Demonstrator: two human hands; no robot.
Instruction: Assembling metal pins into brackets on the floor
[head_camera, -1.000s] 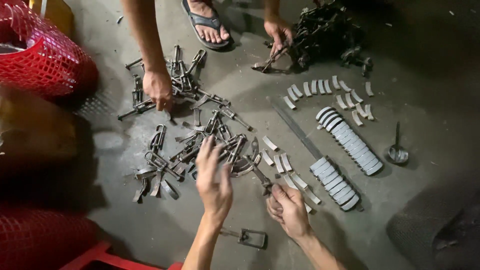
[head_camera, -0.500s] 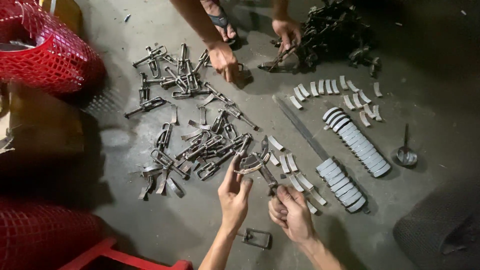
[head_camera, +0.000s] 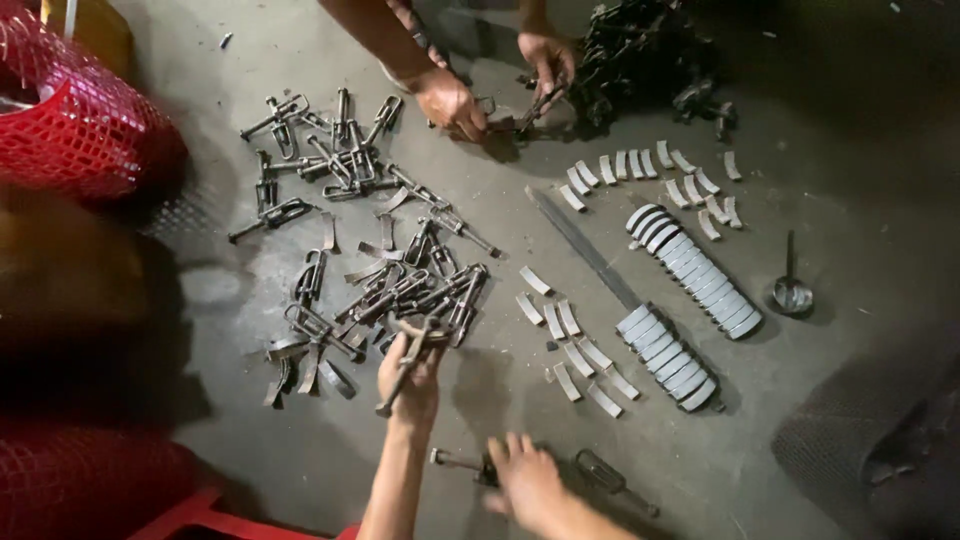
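The clamp (head_camera: 405, 365), stiff, hard metal, probably light, best gripped along its shank, sits clenched in the left hand (head_camera: 412, 375) near the floor's (head_camera: 250, 60) bottom edge; the right hand (head_camera: 525, 480) presses, fingers spread, on another clamp (head_camera: 600, 475); the pile (head_camera: 400, 290) lies just beyond.

Head view, concrete floor (head_camera: 300, 60). The left hand (head_camera: 410, 375) grips a metal clamp piece (head_camera: 405, 362) at the 6 o'clock edge of the pile of metal clamps (head_camera: 370, 260), fingers closed round it. The right hand (head_camera: 525, 480) lies palm down on another clamp part (head_camera: 600, 478) at 6 o'clock of the frame, fingers spread. At 3 o'clock of the pile lie loose curved metal plates (head_camera: 575, 340), then a long flat file (head_camera: 585, 250) and stacked rows of plates (head_camera: 695, 270). A small valve (head_camera: 792, 290) lies at 3 o'clock. Red mesh baskets (head_camera: 80, 110) sit at 9 to 10 o'clock. At 12 o'clock another person's two hands (head_camera: 450, 100) work beside a dark heap of parts (head_camera: 640, 55).
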